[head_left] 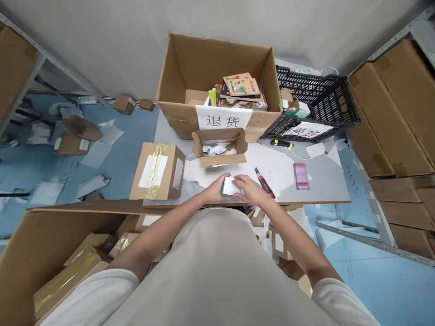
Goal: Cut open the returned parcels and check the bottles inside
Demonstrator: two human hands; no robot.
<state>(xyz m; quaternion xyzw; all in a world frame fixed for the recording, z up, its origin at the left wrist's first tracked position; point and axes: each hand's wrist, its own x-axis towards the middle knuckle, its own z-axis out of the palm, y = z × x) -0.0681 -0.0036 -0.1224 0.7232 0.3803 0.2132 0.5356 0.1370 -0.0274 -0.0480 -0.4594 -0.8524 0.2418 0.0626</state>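
A small white box with dark green sides (229, 186) stands at the table's front edge, between my two hands. My left hand (216, 188) is closed on its left side. My right hand (250, 189) rests over its right side and top, fingers bent against it. Just right of that hand lies a red and black box cutter (264, 183). Beyond the hands an opened small carton (222, 159) holds crumpled white paper (217, 149). A taped brown parcel (156, 172) with a white label sits to the left.
At the back of the table (326, 181) are a big carton (180, 120) holding books (242, 88) and a black plastic crate (333, 97). A pink blurred item (301, 176) and a yellow-black tool (281, 143) lie right. A parcel-filled carton (78, 210) is at lower left; shelving (377, 213) stands right.
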